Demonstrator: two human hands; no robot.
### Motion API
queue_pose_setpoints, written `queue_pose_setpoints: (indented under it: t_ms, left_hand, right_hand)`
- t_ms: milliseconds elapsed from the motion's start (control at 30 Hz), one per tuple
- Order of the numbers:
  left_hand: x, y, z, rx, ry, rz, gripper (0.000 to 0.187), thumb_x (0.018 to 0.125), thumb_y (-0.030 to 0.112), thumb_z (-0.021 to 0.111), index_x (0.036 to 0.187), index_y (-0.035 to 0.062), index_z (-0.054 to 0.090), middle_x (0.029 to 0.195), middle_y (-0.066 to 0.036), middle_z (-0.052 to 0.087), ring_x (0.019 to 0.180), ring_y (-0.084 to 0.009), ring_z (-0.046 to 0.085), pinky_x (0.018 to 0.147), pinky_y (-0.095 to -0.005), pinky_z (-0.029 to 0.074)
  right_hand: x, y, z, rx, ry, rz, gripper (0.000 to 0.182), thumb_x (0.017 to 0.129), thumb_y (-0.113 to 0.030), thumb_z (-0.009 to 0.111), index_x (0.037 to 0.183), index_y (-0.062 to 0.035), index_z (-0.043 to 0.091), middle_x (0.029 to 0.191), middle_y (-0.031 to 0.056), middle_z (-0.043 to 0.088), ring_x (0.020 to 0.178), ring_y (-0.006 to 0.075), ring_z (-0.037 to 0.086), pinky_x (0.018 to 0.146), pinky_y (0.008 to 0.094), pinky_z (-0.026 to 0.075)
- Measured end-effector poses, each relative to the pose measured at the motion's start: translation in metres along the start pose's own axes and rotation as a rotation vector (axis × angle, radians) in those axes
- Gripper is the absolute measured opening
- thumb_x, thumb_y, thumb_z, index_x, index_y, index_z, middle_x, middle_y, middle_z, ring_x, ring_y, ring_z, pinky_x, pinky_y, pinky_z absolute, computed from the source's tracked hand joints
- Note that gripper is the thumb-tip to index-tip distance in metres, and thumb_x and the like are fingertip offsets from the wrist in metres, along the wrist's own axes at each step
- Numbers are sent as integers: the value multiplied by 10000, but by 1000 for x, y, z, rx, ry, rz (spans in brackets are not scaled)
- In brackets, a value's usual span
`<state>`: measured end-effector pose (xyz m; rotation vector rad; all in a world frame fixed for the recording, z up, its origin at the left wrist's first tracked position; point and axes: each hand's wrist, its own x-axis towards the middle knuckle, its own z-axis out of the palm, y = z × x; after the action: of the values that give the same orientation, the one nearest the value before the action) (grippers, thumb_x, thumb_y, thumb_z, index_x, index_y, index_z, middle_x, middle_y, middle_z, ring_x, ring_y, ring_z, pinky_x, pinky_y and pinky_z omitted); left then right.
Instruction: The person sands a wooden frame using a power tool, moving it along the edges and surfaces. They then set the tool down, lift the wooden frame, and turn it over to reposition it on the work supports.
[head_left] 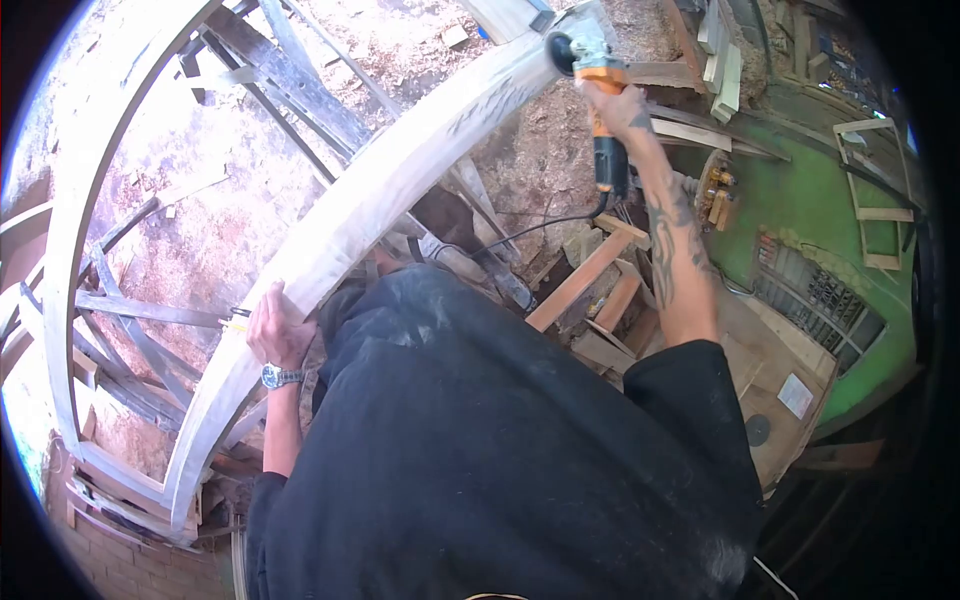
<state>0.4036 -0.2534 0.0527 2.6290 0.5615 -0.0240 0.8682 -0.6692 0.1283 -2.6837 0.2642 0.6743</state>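
The right hand [619, 108] is closed around the orange-and-black body of an angle grinder [607, 128], at the far end of an outstretched arm. The grinder's round head is at the upper right end of a long, curved wooden beam [345, 215]; whether the disc is touching the wood or spinning cannot be told. The beam sweeps from there down to the lower left, in front of the person's body. The left hand [276, 330] lies on the beam's lower stretch, well apart from the grinder, its fingers over the wood; whether they grip it or only press on it is unclear.

A power cord [548, 221] runs from the grinder's tail, sagging beside the beam towards the person's dark shirt [520, 430]. That slack could snag on the nearby boards or be drawn towards the disc if the tool swings back. With one hand on the tool at full reach, the disc might kick or skid off the beam's curved edge, or dig in and leave a gouge. The bare forearms and the metal wristwatch [281, 376] have no cover against flying grit. Shavings on the floor [170, 250] could catch a spark if the disc met hidden metal, and could make footing slippery.
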Motion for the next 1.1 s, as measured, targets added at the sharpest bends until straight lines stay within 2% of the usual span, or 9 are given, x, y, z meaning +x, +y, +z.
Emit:
queue_pose_setpoints:
  t_ms: [133, 267, 400, 433, 533, 800, 833, 967, 1100]
  left_hand:
    - [2, 1, 0, -2, 5, 5, 547, 655, 183, 849, 1161, 54, 686, 1068, -152, 764, 949, -350, 736, 827, -436, 579]
    - [0, -2, 2, -11, 24, 16, 550, 662, 216, 864, 1157, 57, 685, 1064, -145, 765, 940, -345, 737, 812, -435, 577]
    - [-4, -2, 1, -5, 40, 23, 559, 666, 253, 886, 1151, 58, 686, 1051, -143, 763, 922, -340, 737, 800, -434, 576]
    - [-3, -2, 1, -4, 45, 25, 561, 667, 258, 889, 1150, 59, 687, 1044, -142, 761, 916, -340, 736, 798, -434, 576]
    - [-4, -3, 1, -7, 47, 31, 562, 670, 270, 895, 1148, 60, 687, 1022, -139, 757, 902, -339, 734, 794, -433, 575]
    - [1, 1, 0, 4, 54, 24, 546, 671, 255, 889, 1141, 63, 687, 1003, -133, 752, 894, -338, 732, 794, -432, 573]
    - [0, 1, 0, 3, 56, 28, 544, 671, 254, 889, 1140, 63, 688, 1004, -133, 753, 894, -338, 732, 794, -432, 573]
    - [0, 0, 1, -17, 54, 25, 551, 664, 255, 891, 1141, 65, 690, 1017, -135, 758, 907, -336, 736, 807, -431, 577]
    - [-1, 0, 2, 2, 48, 17, 571, 657, 259, 897, 1154, 65, 692, 1037, -138, 765, 929, -334, 740, 819, -428, 581]
  right_hand:
    - [-85, -54, 27, -78, 4, -109, 730, 812, -483, 815, 1305, 26, 641, 1143, 193, 740, 1037, 304, 737, 907, 416, 583]
    - [-112, -49, 45, -77, 68, -349, 718, 818, -481, 815, 1292, 31, 642, 1128, 234, 741, 1071, 340, 738, 915, 437, 585]
    - [-82, -45, 28, -136, 27, -38, 718, 796, -513, 821, 1206, 62, 691, 1085, 259, 750, 1021, 359, 751, 886, 428, 589]
    - [-54, -12, 33, -58, 140, -139, 704, 796, -518, 813, 1175, 65, 711, 1049, 250, 758, 980, 352, 758, 865, 420, 591]
    - [-48, -13, 28, 69, 138, -128, 698, 797, -515, 808, 1179, 61, 714, 1059, 243, 758, 975, 340, 758, 863, 414, 589]
    - [-84, -24, 41, -35, 104, -263, 648, 783, -514, 824, 1115, 36, 740, 1039, 238, 767, 991, 357, 764, 867, 426, 592]
    - [-76, -23, 36, -103, 154, -160, 646, 786, -526, 821, 1098, 35, 749, 1012, 220, 773, 965, 350, 769, 852, 421, 593]
    - [-41, 2, 15, -18, 47, 22, 660, 811, -514, 809, 1173, 32, 728, 1049, 202, 771, 978, 327, 765, 847, 410, 596]
    - [-89, -7, 35, -45, 61, -169, 660, 820, -473, 824, 1255, 4, 689, 1110, 212, 761, 1022, 327, 758, 882, 419, 597]
